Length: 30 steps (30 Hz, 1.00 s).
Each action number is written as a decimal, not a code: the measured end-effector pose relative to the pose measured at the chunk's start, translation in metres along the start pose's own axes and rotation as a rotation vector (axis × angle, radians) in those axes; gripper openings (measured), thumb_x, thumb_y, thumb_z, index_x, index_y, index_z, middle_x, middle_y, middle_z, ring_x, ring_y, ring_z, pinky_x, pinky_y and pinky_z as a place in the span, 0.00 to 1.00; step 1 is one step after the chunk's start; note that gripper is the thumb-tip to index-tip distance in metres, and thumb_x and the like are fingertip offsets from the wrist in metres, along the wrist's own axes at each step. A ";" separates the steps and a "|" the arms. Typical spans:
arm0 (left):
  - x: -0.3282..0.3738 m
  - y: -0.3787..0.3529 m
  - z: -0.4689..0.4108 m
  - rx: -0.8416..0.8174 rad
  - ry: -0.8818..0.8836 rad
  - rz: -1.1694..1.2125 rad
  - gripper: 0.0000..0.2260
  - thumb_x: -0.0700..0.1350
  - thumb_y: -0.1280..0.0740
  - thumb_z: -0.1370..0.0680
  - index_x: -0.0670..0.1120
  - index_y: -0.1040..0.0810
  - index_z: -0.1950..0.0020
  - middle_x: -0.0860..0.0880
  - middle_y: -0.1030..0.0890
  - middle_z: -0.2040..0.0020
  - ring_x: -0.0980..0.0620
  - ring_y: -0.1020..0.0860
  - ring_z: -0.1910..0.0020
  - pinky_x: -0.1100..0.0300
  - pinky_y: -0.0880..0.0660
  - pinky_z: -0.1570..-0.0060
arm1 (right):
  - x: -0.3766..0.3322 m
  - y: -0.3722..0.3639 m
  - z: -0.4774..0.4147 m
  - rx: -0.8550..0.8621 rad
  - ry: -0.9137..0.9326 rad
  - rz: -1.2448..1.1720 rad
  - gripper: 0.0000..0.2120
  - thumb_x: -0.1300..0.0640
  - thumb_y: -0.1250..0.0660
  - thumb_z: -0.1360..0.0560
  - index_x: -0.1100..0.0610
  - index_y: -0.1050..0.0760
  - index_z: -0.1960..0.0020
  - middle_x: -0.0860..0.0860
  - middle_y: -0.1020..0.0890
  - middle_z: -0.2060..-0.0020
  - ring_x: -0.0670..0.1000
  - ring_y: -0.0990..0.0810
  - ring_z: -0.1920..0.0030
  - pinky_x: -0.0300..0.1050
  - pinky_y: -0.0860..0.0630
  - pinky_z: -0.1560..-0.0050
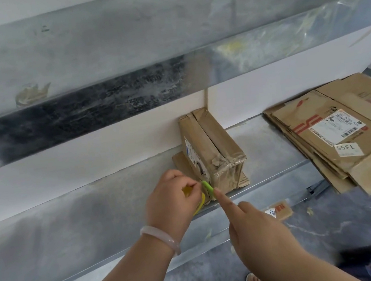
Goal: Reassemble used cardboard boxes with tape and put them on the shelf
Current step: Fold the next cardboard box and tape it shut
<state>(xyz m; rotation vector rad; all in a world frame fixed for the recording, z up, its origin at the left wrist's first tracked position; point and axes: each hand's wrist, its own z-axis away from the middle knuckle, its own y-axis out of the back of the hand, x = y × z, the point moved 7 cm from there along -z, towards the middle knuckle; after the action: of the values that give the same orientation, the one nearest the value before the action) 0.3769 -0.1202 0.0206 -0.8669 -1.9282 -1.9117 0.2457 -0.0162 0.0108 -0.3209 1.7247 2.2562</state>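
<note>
Fingers of the left hand pinch a small yellow-green plastic tool at the lower corner of the box, which stands on the metal shelf against the white wall; the right hand grasps nothing, its forefinger stretched straight to that corner. Creased, softened cardboard under glossy wrinkled tape could buckle under a hard press, the box might skid on the smooth steel, and the tool's edge may nick the fingertip beside it.

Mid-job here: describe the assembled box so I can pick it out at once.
Find the metal shelf, then the white wall behind it. The taped box stands there, left of the flattened cardboard stack; it is the only carton closed up and standing, not flat.
</note>
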 end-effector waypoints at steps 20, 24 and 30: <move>-0.006 0.001 -0.007 0.033 0.035 0.048 0.07 0.52 0.29 0.25 0.56 0.21 0.63 0.61 0.27 0.56 0.61 0.26 0.59 0.63 0.30 0.61 | 0.026 -0.008 -0.001 -0.087 -0.021 0.018 0.39 0.59 0.46 0.18 0.40 0.76 0.28 0.47 0.32 0.51 0.50 0.25 0.55 0.42 0.27 0.58; -0.010 0.015 -0.021 0.038 -0.023 -0.008 0.05 0.53 0.31 0.25 0.57 0.19 0.60 0.59 0.26 0.54 0.60 0.26 0.57 0.62 0.31 0.61 | 0.035 -0.004 0.004 -0.096 0.005 -0.064 0.35 0.55 0.48 0.16 0.36 0.70 0.24 0.46 0.26 0.44 0.47 0.21 0.50 0.44 0.22 0.48; -0.038 0.015 -0.019 0.038 -0.051 -0.076 0.07 0.52 0.32 0.22 0.54 0.15 0.49 0.58 0.26 0.50 0.57 0.24 0.55 0.62 0.30 0.56 | 0.056 0.024 0.025 0.270 0.409 -0.100 0.31 0.52 0.43 0.23 0.44 0.45 0.21 0.42 0.26 0.65 0.43 0.29 0.74 0.35 0.30 0.79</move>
<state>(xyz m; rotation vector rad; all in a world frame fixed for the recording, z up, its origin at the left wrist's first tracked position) 0.4112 -0.1478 0.0119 -0.8505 -2.0479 -1.9058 0.1849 0.0070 0.0201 -0.8322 2.1264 1.9498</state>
